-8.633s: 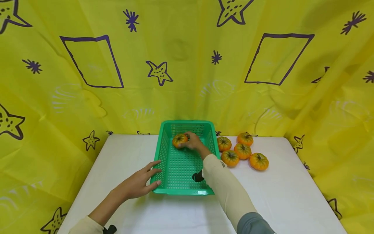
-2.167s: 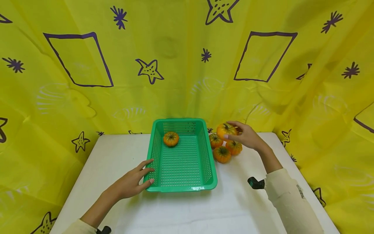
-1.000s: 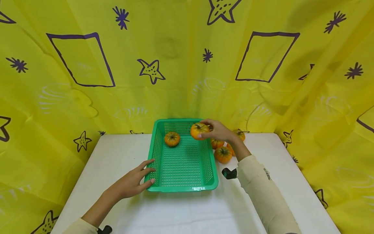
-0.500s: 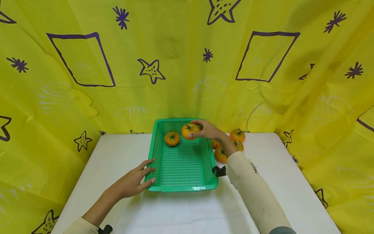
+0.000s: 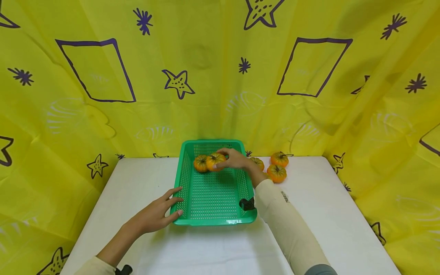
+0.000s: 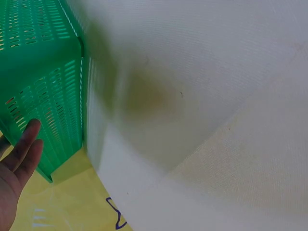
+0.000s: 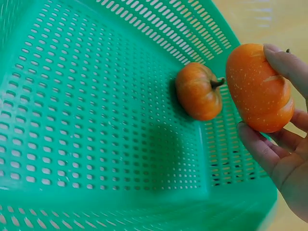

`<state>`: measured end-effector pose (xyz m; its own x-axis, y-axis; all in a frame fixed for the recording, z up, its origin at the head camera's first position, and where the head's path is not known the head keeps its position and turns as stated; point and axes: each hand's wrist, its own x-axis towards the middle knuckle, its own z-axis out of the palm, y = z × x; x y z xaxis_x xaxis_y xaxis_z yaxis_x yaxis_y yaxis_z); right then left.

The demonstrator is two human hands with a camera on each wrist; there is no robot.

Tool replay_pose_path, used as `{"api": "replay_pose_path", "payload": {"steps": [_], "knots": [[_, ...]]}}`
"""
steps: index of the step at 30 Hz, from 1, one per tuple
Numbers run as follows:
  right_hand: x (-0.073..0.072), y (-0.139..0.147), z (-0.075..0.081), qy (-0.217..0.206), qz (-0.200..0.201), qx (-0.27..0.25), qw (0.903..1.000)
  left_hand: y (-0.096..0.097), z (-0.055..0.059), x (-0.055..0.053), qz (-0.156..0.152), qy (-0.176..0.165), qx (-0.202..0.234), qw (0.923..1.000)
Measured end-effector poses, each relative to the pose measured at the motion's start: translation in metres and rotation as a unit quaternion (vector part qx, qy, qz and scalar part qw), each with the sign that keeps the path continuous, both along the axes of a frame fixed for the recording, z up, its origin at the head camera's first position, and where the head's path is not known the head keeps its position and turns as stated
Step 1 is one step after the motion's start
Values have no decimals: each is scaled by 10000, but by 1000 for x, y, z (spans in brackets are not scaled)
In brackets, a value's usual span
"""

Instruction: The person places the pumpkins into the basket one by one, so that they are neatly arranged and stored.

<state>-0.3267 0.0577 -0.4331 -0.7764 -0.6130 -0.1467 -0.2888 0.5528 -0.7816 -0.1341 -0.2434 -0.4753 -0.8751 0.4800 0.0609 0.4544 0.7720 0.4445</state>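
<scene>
My right hand (image 5: 234,158) holds a small orange pumpkin (image 5: 214,162) between thumb and fingers inside the green plastic basket (image 5: 214,222). In the right wrist view the held pumpkin (image 7: 257,89) is above the basket floor, near the back wall. Just left of it, a second pumpkin (image 5: 200,164) sits on the floor in the back left part; its stem shows in the right wrist view. My left hand (image 5: 153,214) rests its spread fingers against the basket's left side. In the left wrist view, fingers (image 6: 30,144) lie along the outer wall.
Right of the basket, several more pumpkins lie on the white table (image 5: 326,214), among them a front one (image 5: 276,174) and a back one (image 5: 279,159). My right forearm partly hides the group. A yellow patterned curtain (image 5: 213,114) stands behind and at both sides.
One pumpkin was set in the basket earlier. My right hand then lifted another from the group, carried it left over the basket and has just lowered it. My left hand stays at the basket.
</scene>
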Motion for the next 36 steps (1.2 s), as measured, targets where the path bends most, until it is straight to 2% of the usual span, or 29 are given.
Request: {"api": "replay_pose_path", "payload": {"steps": [16, 28, 36], "knots": [[5, -15, -16, -440, -3, 147, 9989, -1, -2, -1, -5, 74, 0, 10000], [7, -23, -25, -405, -15, 490, 9980, -2, -2, 0, -30, 95, 31, 9999], [10, -30, -28, -523, -42, 458, 9976, -2, -3, -1, -27, 114, 49, 9999]]}}
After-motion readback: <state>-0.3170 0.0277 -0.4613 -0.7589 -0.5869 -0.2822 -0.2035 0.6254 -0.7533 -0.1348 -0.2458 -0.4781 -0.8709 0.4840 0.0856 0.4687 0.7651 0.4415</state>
